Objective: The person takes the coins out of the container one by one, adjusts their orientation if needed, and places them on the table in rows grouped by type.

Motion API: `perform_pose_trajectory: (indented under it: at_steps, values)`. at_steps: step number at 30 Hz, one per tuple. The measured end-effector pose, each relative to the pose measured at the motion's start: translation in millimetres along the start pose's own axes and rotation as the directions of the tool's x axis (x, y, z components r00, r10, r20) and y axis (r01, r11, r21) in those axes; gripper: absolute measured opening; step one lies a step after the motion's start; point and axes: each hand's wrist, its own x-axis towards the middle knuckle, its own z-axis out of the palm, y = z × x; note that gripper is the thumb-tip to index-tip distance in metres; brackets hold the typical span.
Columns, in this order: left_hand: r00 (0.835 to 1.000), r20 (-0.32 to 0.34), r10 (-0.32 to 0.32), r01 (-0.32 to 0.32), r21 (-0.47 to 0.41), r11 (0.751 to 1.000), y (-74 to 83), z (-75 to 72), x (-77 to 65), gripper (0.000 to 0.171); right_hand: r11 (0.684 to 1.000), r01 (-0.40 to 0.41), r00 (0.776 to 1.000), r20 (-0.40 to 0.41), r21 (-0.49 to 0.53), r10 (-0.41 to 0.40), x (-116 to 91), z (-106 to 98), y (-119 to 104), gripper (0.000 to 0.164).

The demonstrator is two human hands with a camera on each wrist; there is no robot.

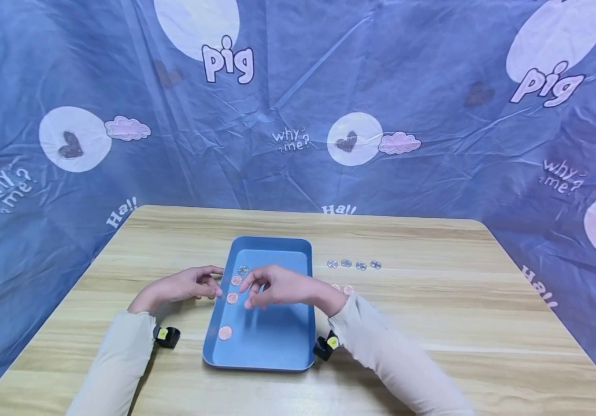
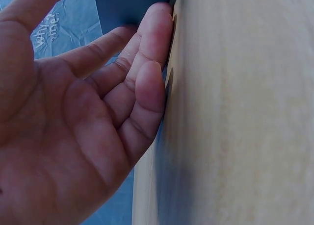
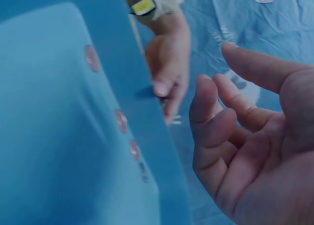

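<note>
A blue tray (image 1: 282,358) stands on the table. Along its left inner side lie a silver coin (image 1: 243,270) and three copper coins, one of them (image 1: 225,333) apart from the rest near the front. My left hand (image 1: 188,284) is at the tray's left wall, its fingertips at the outer side and the thumb free of it in the left wrist view. Over the tray, my right hand (image 1: 279,284) hovers with loosely bent fingers. Between its thumb and fingers nothing shows in the right wrist view, where the same row of coins (image 3: 121,120) is visible.
To the right of the tray, several silver coins (image 1: 361,266) lie in a row on the wooden table (image 1: 433,300). Copper coins (image 1: 348,290) sit just in front, partly hidden by my right wrist. A blue printed cloth (image 1: 298,104) hangs behind the table.
</note>
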Motion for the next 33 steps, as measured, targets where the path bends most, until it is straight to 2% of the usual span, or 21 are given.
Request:
perform_pose_trajectory:
  at_steps: [10, 18, 25, 29, 33]
  values:
    - [1.0, 0.005, -0.007, 0.007, -0.012, 1.0, -1.1, -0.1, -1.6, 0.069, 0.999, -0.034, 0.999, 0.041, -0.004, 0.034, 26, 20, 15, 0.033]
    - [1.0, 0.016, 0.016, -0.015, -0.015, 1.0, -4.9, -1.7, 0.2, 0.068, 0.998, -0.06, 0.996, 0.061, -0.025, 0.061, 38, 27, 16, 0.03]
    - [1.0, 0.021, 0.013, -0.012, -0.008, 1.0, -5.3, -1.9, 1.5, 0.067, 0.995, -0.102, 0.99, 0.1, 0.005, 0.101, 46, 31, 28, 0.029]
    - [1.0, 0.02, 0.008, -0.008, -0.011, 1.0, -5.8, -2.5, 1.6, 0.067, 0.996, -0.085, 0.991, 0.108, 0.007, 0.084, 50, 32, 31, 0.029]
    - [1.0, 0.018, 0.01, -0.01, -0.01, 1.0, -6.4, -3.0, 0.8, 0.067, 0.997, -0.045, 0.99, 0.129, -0.056, 0.052, 51, 34, 31, 0.028]
